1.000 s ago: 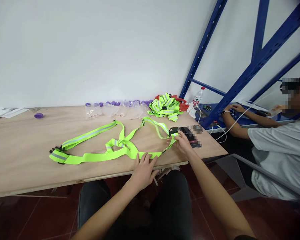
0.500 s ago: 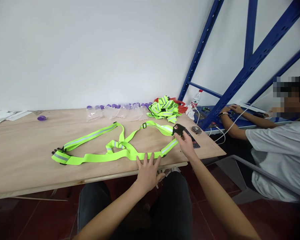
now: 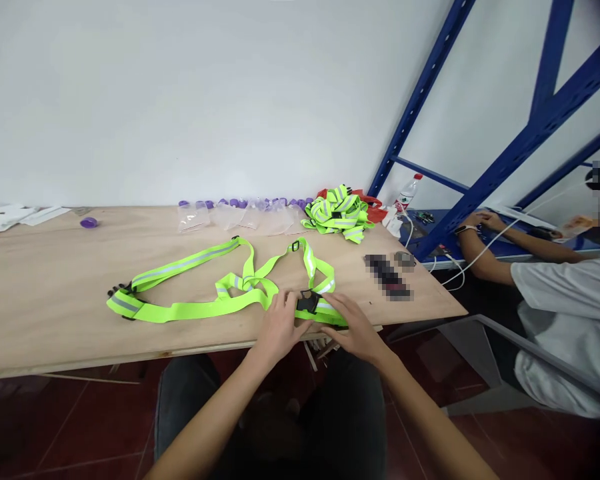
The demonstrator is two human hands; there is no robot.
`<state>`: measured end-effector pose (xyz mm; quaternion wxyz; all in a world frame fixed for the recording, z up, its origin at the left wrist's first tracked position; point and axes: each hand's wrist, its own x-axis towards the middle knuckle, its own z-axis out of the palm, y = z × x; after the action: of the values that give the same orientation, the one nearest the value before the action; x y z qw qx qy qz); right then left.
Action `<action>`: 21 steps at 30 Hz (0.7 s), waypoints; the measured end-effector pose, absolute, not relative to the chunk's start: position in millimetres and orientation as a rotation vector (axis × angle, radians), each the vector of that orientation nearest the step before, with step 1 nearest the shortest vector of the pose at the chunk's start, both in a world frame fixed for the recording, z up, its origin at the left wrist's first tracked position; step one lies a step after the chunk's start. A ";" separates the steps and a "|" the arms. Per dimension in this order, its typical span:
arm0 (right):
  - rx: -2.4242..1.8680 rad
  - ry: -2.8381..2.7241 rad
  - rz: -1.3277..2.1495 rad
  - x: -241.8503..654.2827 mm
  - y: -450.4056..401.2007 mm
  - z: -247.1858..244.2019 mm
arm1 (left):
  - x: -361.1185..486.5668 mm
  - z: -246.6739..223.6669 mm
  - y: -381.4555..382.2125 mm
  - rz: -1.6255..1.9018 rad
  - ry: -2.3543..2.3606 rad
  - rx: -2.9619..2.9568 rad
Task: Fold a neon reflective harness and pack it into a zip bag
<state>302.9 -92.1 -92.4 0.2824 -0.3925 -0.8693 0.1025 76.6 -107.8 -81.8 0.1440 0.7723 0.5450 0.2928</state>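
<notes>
A neon green reflective strap harness (image 3: 195, 311) lies spread on the wooden table, with a black multi-prong buckle (image 3: 121, 290) at its left end. At its right end a black clip piece (image 3: 309, 301) rests on the strap near the table's front edge. My left hand (image 3: 281, 327) is closed on the strap just left of that clip, thumb and fingers gripping the band. My right hand (image 3: 356, 328) is on the strap to the right of the clip, its fingers over the band and its thumb below.
Behind the harness lie a heap of green straps (image 3: 337, 215), clear bags (image 3: 230, 217) and purple rolls. A dark pixelated object (image 3: 387, 277) and a round item (image 3: 405, 260) lie right. Beyond the blue rack (image 3: 420, 87) sits a person (image 3: 570, 300).
The black clip has come down and left to the front strap, its band now folded. My left hand has closed on the strap. The camera view has turned slightly right.
</notes>
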 end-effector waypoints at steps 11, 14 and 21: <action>-1.342 -2.045 0.664 339.0 -98.9 -108.3 | 69.1 -96.5 -87.8 0.781 1.231 2.290; -1.334 -1.816 0.880 336.5 -97.1 -107.9 | 66.9 -92.9 -89.5 0.853 1.213 2.126; -1.442 -1.505 0.905 332.1 -79.3 -105.0 | 67.1 -86.5 -91.1 0.880 1.301 1.872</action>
<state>332.1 -79.3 -105.0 0.4212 -0.5756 -0.6006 0.3613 67.1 -91.1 -86.5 0.3421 0.7198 0.5003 0.3383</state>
